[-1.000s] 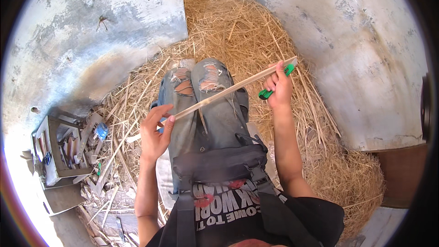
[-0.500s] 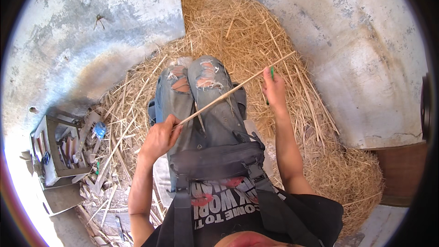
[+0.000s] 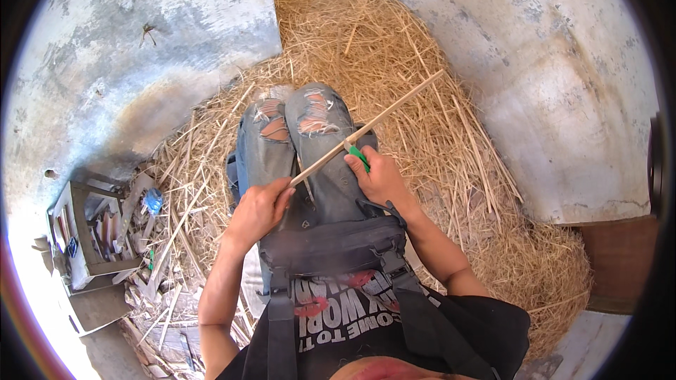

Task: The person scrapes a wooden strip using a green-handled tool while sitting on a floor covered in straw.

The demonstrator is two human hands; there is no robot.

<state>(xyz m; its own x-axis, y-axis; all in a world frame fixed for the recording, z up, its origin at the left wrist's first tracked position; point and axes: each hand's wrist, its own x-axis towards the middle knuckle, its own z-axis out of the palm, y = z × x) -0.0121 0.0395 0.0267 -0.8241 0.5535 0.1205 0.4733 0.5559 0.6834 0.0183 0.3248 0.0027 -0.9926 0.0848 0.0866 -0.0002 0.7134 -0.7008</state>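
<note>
A long, thin pale wooden stick (image 3: pixel 396 108) slants across my thighs, its far end up to the right above the straw. My left hand (image 3: pixel 259 212) is closed round the stick's near end, over my left thigh. My right hand (image 3: pixel 384 177) is closed on a green-handled knife (image 3: pixel 358 156), over the right side of my lap. The knife's short greyish blade touches the stick near its middle. Part of the green handle is hidden inside my fingers.
Straw-like shavings (image 3: pixel 352 35) heap up in front of my knees and along my right side. At left stands a wooden box (image 3: pixel 105 266) holding slats and scraps, with a blue plastic bundle (image 3: pixel 153 200) beside it. Weathered walls (image 3: pixel 556 98) rise on both sides.
My right hand has come down and left along the stick, from near its far end to its middle, with the knife. My left hand has shifted slightly right, keeping its hold.
</note>
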